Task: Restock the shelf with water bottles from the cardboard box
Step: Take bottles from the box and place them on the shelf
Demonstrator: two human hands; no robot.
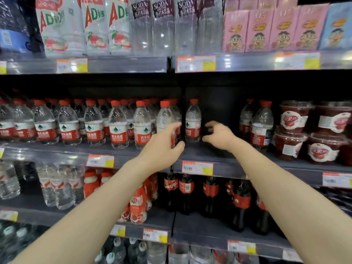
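Small water bottles with red caps and red labels fill the middle shelf (133,152) in rows on the left. My left hand (163,147) is wrapped around the rightmost front bottle (165,116) of that row, fingers across its label and thumb underneath to the right. Just right of it a single water bottle (193,121) stands alone on the shelf. My right hand (219,135) hovers beside that bottle with curled, spread fingers and nothing in it. A dark gap (219,107) lies behind that hand. The cardboard box is not in view.
Two more water bottles (261,124) and red fruit cups (322,134) stand to the right of the gap. Tall drink bottles (152,25) and pink cartons (266,29) fill the shelf above. Cola bottles (209,195) sit below. Price tags (197,168) line the shelf edges.
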